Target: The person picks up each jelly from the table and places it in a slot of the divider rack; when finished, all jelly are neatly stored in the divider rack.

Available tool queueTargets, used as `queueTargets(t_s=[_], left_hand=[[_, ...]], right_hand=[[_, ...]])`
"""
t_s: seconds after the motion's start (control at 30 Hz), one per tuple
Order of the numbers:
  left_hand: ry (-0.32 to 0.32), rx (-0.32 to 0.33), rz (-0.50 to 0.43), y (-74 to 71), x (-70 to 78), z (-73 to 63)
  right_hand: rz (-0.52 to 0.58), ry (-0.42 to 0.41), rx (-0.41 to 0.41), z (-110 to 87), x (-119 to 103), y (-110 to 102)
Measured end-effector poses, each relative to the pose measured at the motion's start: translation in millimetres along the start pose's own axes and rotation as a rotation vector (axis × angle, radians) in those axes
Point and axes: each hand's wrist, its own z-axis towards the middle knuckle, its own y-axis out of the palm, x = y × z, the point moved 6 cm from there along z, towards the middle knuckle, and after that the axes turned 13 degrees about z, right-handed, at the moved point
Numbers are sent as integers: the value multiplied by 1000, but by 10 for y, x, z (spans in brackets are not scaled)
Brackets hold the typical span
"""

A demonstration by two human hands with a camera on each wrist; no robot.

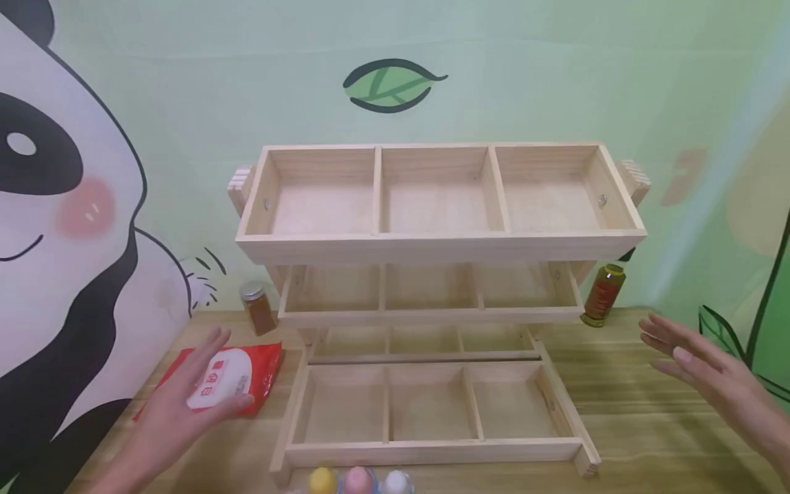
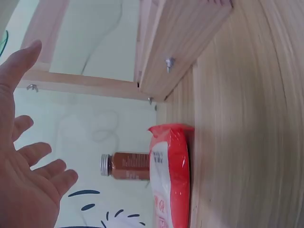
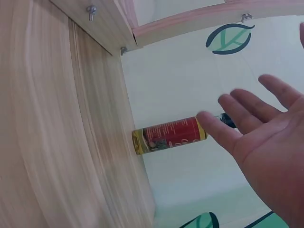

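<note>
A tiered wooden rack (image 1: 441, 248) with divided trays stands between my two hands. My left hand (image 1: 185, 405) hovers with fingers extended over a red and white packet (image 1: 262, 374) on the left, holding nothing. Behind the packet is a jar with a silver lid and brown contents (image 1: 259, 312), seen also in the left wrist view. On the other side my right hand (image 1: 716, 377) is held in the air with straight fingers and nothing in it. A bottle with a red label (image 1: 605, 295) stands beyond it, near the rack's right side.
Three small round items, yellow (image 1: 323, 481), pink (image 1: 360, 479) and white (image 1: 398, 481), sit at the front edge of the view before the rack. The wood-grain table (image 1: 623, 412) meets a printed backdrop (image 1: 524, 75) with a panda and leaves.
</note>
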Motion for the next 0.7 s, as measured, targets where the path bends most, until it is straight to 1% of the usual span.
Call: queueTargets(t_s=[0.07,0.13,0.17,0.27,0.37,0.43,0.57,0.63,0.7], left_hand=[[-6,2,-34,9,5,-20],[-9,2,-75,27,-1,-48],[-8,-2,-112,42,-3,-60],[-19,-36,-220,108,-31,-110],[-40,-88,-332,183,-48,-159],[-61,-120,-364,228,-54,-191],[-107,-199,-380,323,-29,-247],[-99,-230,-375,368,1,-285],[-81,-256,-390,410,35,-320]], right_hand=[[19,11,9,-16,-10,36],[16,32,24,-30,-15,76],[12,48,29,-35,-13,99],[1,111,47,-26,23,172],[10,164,57,-6,76,244],[6,201,63,1,112,277],[5,259,58,11,151,336],[12,253,47,28,162,380],[21,225,42,50,170,430]])
